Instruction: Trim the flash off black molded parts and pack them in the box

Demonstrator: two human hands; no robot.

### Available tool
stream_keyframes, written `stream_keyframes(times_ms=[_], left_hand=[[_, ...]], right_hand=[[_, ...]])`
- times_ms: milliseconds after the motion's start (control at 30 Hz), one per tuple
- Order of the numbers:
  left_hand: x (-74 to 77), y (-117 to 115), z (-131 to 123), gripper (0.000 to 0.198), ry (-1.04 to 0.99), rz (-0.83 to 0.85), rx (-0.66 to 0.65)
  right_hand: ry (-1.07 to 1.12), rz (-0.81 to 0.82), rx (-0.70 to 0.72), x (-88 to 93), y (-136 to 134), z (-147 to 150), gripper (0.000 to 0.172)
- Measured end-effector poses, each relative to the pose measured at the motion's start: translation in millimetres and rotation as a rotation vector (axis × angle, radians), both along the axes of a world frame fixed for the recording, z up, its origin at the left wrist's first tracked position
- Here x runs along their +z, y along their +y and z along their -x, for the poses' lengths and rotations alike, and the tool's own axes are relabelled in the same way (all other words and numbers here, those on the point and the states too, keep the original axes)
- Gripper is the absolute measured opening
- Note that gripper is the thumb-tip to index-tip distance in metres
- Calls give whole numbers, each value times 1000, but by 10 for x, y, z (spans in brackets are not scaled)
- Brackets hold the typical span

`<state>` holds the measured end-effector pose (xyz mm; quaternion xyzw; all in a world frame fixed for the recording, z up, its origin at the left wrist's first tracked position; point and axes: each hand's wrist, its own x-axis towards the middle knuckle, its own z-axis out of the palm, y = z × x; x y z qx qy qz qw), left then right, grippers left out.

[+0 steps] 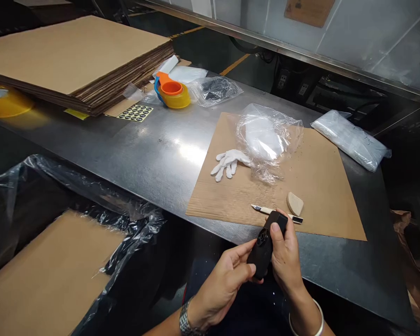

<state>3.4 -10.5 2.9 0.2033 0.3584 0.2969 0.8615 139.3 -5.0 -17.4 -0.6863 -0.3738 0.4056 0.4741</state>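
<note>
1. Metal worktable [150,158], bare steel-like top, running from far left to near right.
2. Yellow roll [10,105], at the far left edge, partly cut off.
3. Brown cardboard panel [49,270], near left, below table height, with clear plastic film [135,252] bunched along its right side.
4. Stack of cardboard sheets [80,51], far left, flat on the table.
5. Sticker sheet [136,113], dark marks in rows, just right of the stack.
6. Tape dispenser [178,100], orange and blue, with yellow tape.
7. Clear bag [219,90], dark contents, just right of the dispenser.
8. Left hand [224,282], near side, metal-banded watch [185,319] at the wrist; thumb and fingers grasp the lower end of item 10.
9. White glove [229,161], lying on item 14.
10. Black object [263,252], one round fitting, held tilted between both hands, over the table's near edge.
11. Crumpled clear bag [264,133], white contents, touching the glove.
12. Slim white tool [265,210], dark tip pointing left, partly hidden behind item 10.
13. Right hand [287,254], pale bangle [320,317] at the wrist; grasps the upper end of item 10, thumb on top.
14. Cardboard mat [322,186], beneath items 9, 11, 12 and 15.
15. Tan block [295,203], one side rounded, just beyond the tool.
16. Clear packet [353,140], far right, overlapping the mat's edge.
</note>
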Motion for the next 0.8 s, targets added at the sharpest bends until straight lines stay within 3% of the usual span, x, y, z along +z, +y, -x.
stream_keyframes(times_ms=[400, 800], left_hand=[[-81, -55, -17, 41, 32, -79, 19], [-96, -78, -64, 35, 79, -101, 47]], right_hand=[[-142, 13, -11, 65, -3, 41, 47], [-208, -4, -29, 9, -24, 55, 47]])
